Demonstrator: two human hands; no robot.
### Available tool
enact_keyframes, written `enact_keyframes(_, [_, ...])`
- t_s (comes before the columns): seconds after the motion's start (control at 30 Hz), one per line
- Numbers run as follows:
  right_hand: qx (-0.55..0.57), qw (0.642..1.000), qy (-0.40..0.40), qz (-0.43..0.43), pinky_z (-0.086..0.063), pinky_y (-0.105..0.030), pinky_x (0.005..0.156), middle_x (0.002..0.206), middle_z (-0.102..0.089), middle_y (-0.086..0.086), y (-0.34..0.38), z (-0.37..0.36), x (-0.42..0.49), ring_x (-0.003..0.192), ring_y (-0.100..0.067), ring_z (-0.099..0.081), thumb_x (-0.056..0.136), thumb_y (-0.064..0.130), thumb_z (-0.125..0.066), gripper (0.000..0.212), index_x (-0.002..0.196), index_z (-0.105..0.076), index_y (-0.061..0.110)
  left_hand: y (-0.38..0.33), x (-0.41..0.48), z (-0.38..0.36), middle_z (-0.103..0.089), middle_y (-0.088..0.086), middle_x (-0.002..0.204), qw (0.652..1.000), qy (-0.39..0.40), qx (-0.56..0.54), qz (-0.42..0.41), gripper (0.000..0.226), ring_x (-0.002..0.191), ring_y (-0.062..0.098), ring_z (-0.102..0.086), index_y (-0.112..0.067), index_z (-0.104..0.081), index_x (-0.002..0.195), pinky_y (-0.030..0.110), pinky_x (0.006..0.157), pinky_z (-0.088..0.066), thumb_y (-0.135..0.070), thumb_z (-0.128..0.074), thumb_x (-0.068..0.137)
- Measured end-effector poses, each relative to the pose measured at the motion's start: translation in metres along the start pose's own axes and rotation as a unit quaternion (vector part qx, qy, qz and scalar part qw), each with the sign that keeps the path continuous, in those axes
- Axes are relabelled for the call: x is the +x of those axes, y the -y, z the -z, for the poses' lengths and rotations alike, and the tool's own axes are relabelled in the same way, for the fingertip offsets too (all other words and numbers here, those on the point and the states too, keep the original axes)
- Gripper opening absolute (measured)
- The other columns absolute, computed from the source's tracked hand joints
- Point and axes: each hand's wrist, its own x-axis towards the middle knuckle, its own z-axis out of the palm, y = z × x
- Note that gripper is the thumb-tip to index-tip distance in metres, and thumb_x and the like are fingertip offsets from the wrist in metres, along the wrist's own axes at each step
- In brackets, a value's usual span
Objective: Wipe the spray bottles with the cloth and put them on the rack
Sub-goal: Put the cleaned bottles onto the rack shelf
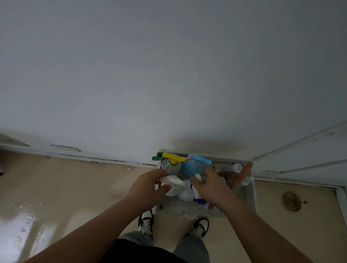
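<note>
Your left hand (149,185) curls round the white spray bottle (172,184). The thumb is on the near side of its spray top and the fingers are on the far side, so you are holding it. This bottle stands up at the front left of the rack (190,210). You look down on its top, and its flat white top lies left to right.

Your right hand (212,187) is low over the middle of the rack with its fingers stretched toward the wall. The thumb touches a white and blue bottle (187,195) under it. You cannot tell if this hand holds anything.

The rack has a spotty stone top and a grey frame, and it sits against the wall (172,70).

At the back stands a clear bottle (171,166) with a yellow and green top that points left along the wall. Just beside it is a round blue bottle (190,169). Its light blue top points right. At the back right, a brown bottle (234,176) has an orange top that points toward the corner.

Your shoes (146,224) stand on the tan floor (73,186) right in front of the rack.
</note>
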Motion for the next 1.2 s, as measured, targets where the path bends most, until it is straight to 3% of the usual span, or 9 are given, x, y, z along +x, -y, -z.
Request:
enact_keyframes(0.13, [-0.215,0.956,-0.133,0.15,-0.057,-0.035,0.079,0.13,-0.064,-0.002,-0.004,0.015,-0.013,0.105,-0.021,-0.066,0.102,0.037,-0.051,0.049,0.151,-0.046,0.032,0.002,-0.004,-0.005,-0.061,-0.007,0.135,0.999,-0.033,0.003,-0.006,0.056,0.115,0.012,-0.06,-0.027,-0.054,0.142,0.025,0.093,-0.047,-0.031,-0.075,0.09])
enact_keyframes(0.3, [-0.434,0.859,0.013,0.269,-0.039,-0.049,0.117,0.17,-0.023,-0.007,-0.005,0.015,-0.02,0.158,-0.03,-0.016,0.088,0.022,-0.073,0.067,0.15,-0.051,0.037,-0.007,-0.002,-0.006,-0.06,-0.006,0.139,0.985,-0.05,0.059,-0.152,0.054,0.125,0.016,-0.055,-0.026,-0.06,0.14,0.029,0.102,-0.046,-0.03,-0.077,0.088])
enact_keyframes(0.33, [-0.463,0.846,0.031,0.263,-0.036,-0.052,0.119,0.169,-0.025,-0.009,-0.005,0.009,-0.021,0.159,-0.03,-0.015,0.089,0.02,-0.074,0.064,0.147,-0.054,0.036,-0.01,-0.001,-0.006,-0.064,-0.005,0.135,0.983,-0.049,0.058,-0.169,0.047,0.122,0.016,-0.057,-0.026,-0.064,0.135,0.027,0.1,-0.047,-0.028,-0.076,0.089])
enact_keyframes(0.4, [-0.487,0.834,0.018,0.258,-0.046,-0.054,0.111,0.155,-0.05,-0.013,-0.007,0.003,-0.021,0.147,-0.034,-0.043,0.076,0.024,-0.087,0.058,0.131,-0.07,0.034,-0.014,0.001,-0.006,-0.07,-0.006,0.123,0.979,-0.047,0.056,-0.189,0.03,0.113,0.015,-0.06,-0.026,-0.073,0.122,0.019,0.091,-0.043,-0.025,-0.073,0.092])
enact_keyframes(0.5, [-0.474,0.833,-0.054,0.279,-0.063,-0.042,0.081,0.108,-0.077,-0.006,-0.012,0.004,-0.013,0.105,-0.028,-0.074,0.046,0.031,-0.099,0.043,0.086,-0.083,0.029,-0.015,0.001,-0.004,-0.073,-0.009,0.114,0.983,-0.035,0.046,-0.174,0.021,0.104,0.015,-0.064,-0.029,-0.075,0.114,0.024,0.086,-0.049,-0.025,-0.068,0.095])
enact_keyframes(0.57, [-0.46,0.834,-0.078,0.294,-0.061,-0.04,0.08,0.092,-0.076,-0.004,-0.015,0.007,-0.004,0.096,-0.029,-0.074,0.058,0.029,-0.093,0.024,0.076,-0.078,0.022,-0.014,0.001,-0.002,-0.073,-0.007,0.114,0.985,-0.042,0.044,-0.164,0.023,0.105,0.017,-0.064,-0.027,-0.074,0.117,0.032,0.087,-0.052,-0.023,-0.066,0.096])
enact_keyframes(0.7, [-0.413,0.873,-0.068,0.25,-0.045,-0.035,0.089,0.107,-0.07,-0.001,-0.013,0.013,0.004,0.108,-0.024,-0.062,0.095,0.046,-0.062,0.027,0.109,-0.075,0.026,-0.015,0.002,0.003,-0.073,-0.001,0.115,0.986,-0.057,0.054,-0.15,0.025,0.104,0.02,-0.064,-0.025,-0.073,0.12,0.032,0.087,-0.049,-0.024,-0.068,0.097])
enact_keyframes(0.93, [-0.258,0.948,-0.015,0.188,-0.05,-0.042,0.09,0.113,-0.066,-0.001,0.005,-0.012,0.002,0.107,-0.024,-0.062,0.096,0.042,-0.057,0.033,0.126,-0.067,0.035,-0.024,0.004,0.002,-0.072,-0.006,0.116,0.99,-0.004,0.036,-0.14,0.022,0.104,0.014,-0.064,-0.027,-0.074,0.118,0.021,0.081,-0.041,-0.023,-0.064,0.099])
enact_keyframes(1.2, [-0.262,0.95,-0.02,0.167,-0.044,-0.035,0.087,0.118,-0.063,-0.002,0.007,-0.015,0.006,0.109,-0.024,-0.061,0.103,0.038,-0.05,0.03,0.13,-0.063,0.032,-0.021,0.008,0.006,-0.072,-0.004,0.118,0.992,-0.003,0.042,-0.118,0.025,0.107,0.016,-0.064,-0.027,-0.073,0.122,0.026,0.086,-0.046,-0.022,-0.062,0.099])
